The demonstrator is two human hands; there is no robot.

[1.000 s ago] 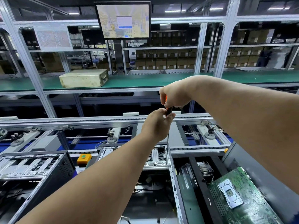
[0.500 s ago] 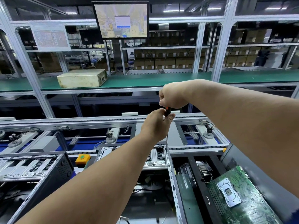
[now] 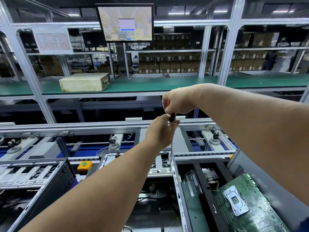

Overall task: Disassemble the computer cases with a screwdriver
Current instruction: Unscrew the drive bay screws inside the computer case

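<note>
Both bare forearms reach forward. The right hand point(image 3: 179, 102) is fisted, knuckles up, directly above the left hand point(image 3: 161, 130), whose fingertips pinch together just beneath that fist (the two hands nearly touch); both wrists look straight.

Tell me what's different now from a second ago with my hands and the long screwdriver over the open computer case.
Almost nothing. The right hand has stayed gripping the orange and black handle of the long-shafted screwdriver, and the left hand still holds it just below. The thin shaft stays upright, its tip down in the open silver-framed computer case. Only the view has shifted slightly. The green circuit board at right has not moved.
</note>
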